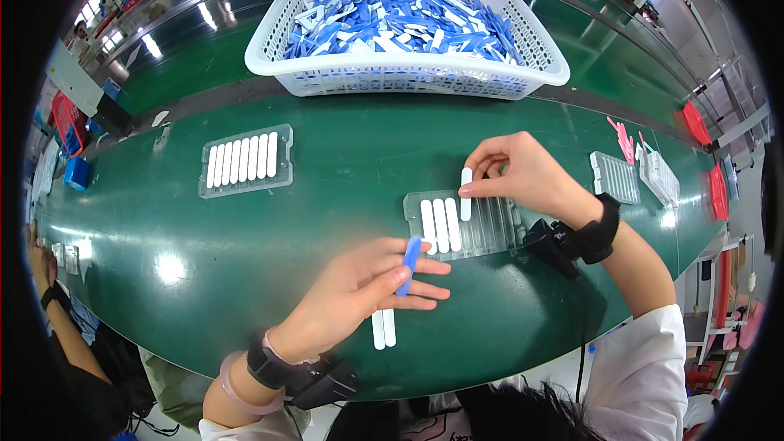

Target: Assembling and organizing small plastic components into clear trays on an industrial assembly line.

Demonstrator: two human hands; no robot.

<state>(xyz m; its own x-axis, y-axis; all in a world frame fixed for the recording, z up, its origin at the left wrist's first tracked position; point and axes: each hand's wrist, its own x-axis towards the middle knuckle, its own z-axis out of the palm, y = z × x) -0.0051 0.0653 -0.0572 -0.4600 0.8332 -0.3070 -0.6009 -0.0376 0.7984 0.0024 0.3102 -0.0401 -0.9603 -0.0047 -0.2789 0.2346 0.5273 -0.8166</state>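
My right hand [508, 168] pinches a white flat stick with rounded ends [466, 211] between thumb and fingertips, upright over a clear slotted plastic tray [496, 233]. Three white sticks [441, 225] lie side by side in the tray's left slots, and slots to their right show bare. My left hand [371, 282], palm up and fingers spread, holds a blue flat stick [408, 265] under its thumb. Below that hand, two more white sticks [383, 329] lie on the green table, partly hidden by it.
A white perforated basket [408, 73] heaped with blue and white sticks stands at the back. At left lies a clear tray [286, 171] with several white sticks. Two clear trays [615, 178] and pink sticks [622, 140] sit at right. Another person's arm [69, 335] shows at far left.
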